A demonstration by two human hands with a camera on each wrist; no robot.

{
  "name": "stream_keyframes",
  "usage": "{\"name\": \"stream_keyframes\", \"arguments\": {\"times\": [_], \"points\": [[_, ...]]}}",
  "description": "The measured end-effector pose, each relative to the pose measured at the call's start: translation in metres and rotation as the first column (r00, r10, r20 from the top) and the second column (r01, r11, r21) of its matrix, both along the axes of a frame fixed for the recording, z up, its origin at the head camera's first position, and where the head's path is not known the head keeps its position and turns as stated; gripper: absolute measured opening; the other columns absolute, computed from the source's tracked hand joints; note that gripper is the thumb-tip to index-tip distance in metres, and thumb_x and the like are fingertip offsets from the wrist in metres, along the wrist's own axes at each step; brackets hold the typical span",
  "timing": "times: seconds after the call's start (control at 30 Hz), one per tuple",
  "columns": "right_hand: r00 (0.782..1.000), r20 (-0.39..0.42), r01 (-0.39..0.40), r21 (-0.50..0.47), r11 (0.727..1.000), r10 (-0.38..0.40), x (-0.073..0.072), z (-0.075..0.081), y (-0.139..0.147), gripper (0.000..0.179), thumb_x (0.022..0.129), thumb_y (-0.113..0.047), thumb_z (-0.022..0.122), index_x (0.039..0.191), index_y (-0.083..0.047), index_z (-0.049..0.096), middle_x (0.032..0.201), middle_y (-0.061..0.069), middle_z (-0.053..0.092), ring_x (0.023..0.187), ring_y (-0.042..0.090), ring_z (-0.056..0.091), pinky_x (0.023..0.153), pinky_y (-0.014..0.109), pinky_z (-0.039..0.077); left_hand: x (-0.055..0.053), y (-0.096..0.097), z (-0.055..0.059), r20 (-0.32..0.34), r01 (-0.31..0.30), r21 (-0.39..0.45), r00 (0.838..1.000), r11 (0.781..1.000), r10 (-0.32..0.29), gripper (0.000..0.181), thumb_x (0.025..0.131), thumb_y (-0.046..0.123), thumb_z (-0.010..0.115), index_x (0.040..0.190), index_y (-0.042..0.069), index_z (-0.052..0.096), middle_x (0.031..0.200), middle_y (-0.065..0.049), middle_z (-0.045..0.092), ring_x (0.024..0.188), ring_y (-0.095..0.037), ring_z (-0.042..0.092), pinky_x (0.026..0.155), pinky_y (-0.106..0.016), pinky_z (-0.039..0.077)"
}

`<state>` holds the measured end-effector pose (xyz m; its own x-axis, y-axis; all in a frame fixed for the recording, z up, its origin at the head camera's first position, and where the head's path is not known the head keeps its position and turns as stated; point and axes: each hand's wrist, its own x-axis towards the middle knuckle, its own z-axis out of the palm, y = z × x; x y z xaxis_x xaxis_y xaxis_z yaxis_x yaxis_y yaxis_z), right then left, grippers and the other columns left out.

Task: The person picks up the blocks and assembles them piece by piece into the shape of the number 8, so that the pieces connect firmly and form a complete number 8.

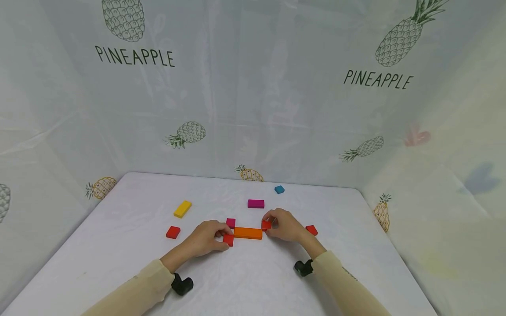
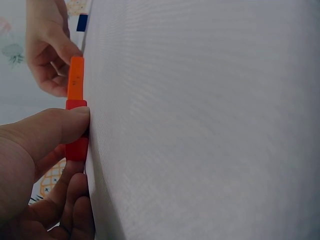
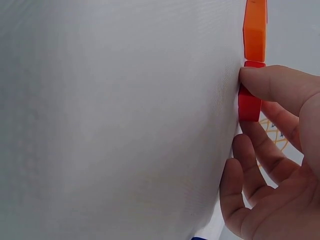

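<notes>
A long orange block [image 1: 247, 233] lies flat in the middle of the white table, with a small red block at each end. My left hand [image 1: 205, 239] pinches the left red block [image 1: 228, 240] between thumb and fingers, right at the orange block's end. The right red block [image 1: 266, 225] is pinched the same way by my right hand [image 1: 285, 226]. In the right wrist view, only a thin line separates this red block [image 3: 250, 106] from the orange one [image 3: 255, 37]. A small magenta block [image 1: 231, 223] sits just behind the left red block.
Loose blocks lie around: a yellow one [image 1: 182, 209] and a red one [image 1: 173, 232] on the left, a purple one [image 1: 256, 203] and a blue one [image 1: 279, 189] behind, another red one [image 1: 311, 230] beyond my right wrist. A pineapple-print curtain [image 1: 253, 101] encloses the table.
</notes>
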<state>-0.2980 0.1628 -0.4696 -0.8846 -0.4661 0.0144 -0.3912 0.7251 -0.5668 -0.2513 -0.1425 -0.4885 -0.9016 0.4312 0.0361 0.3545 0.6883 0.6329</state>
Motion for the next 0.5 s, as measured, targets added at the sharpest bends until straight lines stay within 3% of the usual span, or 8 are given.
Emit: {"name": "stream_keyframes", "arguments": {"times": [0.5], "points": [[1.000,0.001,-0.001,-0.003,1.000,0.001,0.0024,0.0019,0.0038,0.040,0.089,-0.014,0.086,0.125,-0.015,0.069,0.115,0.003,0.066,0.104,0.020,0.059,0.089,0.038,0.058,0.0010,0.0008,0.0013,0.006,-0.009,0.000,1.000,1.000,0.009,0.028,0.087,0.020,0.089,0.112,0.022,0.076,0.095,0.007,0.062,0.093,-0.016,0.055,0.082,-0.033,0.049]]}}
